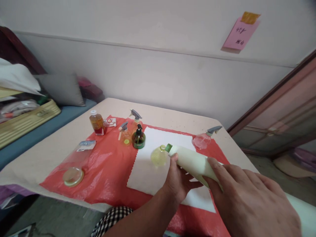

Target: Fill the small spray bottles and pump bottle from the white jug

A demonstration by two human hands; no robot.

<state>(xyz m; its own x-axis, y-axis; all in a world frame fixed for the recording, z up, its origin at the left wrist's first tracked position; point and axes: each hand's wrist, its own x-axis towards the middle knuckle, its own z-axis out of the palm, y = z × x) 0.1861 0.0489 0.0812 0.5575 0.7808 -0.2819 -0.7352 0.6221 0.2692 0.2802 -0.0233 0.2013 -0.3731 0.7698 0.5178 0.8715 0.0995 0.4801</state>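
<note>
Both hands hold a long pale green bottle, tipped so that its darker green mouth points left. Near that mouth my left hand grips it from below, thumb against its side. My right hand wraps over the body from above, farther back. Just left of the mouth stands a round, clear yellow-green bottle, its neck uncapped, on a white sheet. The two mouths are very close; whether they touch I cannot tell. No stream of liquid can be made out.
Red plastic covers part of the table. On it are a pink spray bottle, a dark green pump bottle, an orange spray bottle, an amber bottle, a round lidded container and a clear bag.
</note>
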